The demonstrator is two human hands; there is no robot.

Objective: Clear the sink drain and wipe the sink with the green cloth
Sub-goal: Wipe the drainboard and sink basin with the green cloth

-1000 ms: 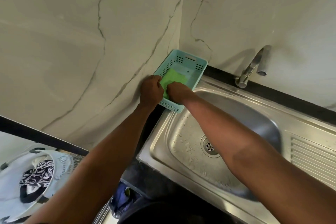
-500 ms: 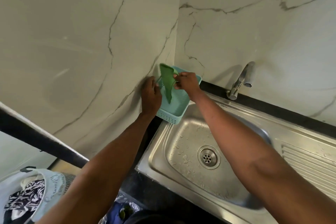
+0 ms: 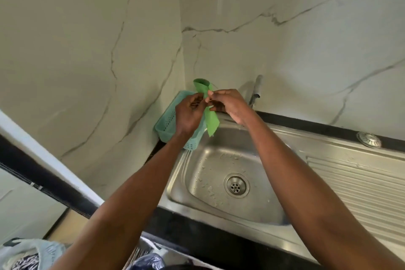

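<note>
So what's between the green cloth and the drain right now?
Nothing: head view shows the green cloth, pinched by both hands, hanging above bare wet basin down to the drain.

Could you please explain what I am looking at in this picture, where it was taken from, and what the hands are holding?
There is no machine here: a person wears a camera on the head, looking down at their own arms. Both hands, the left hand and the right hand, pinch a green cloth above the back corner of a steel sink. Its drain is open, with water drops around it. A pale green basket stands in the corner by the wall, a tap behind, and a round metal strainer lies at the back edge.
</note>
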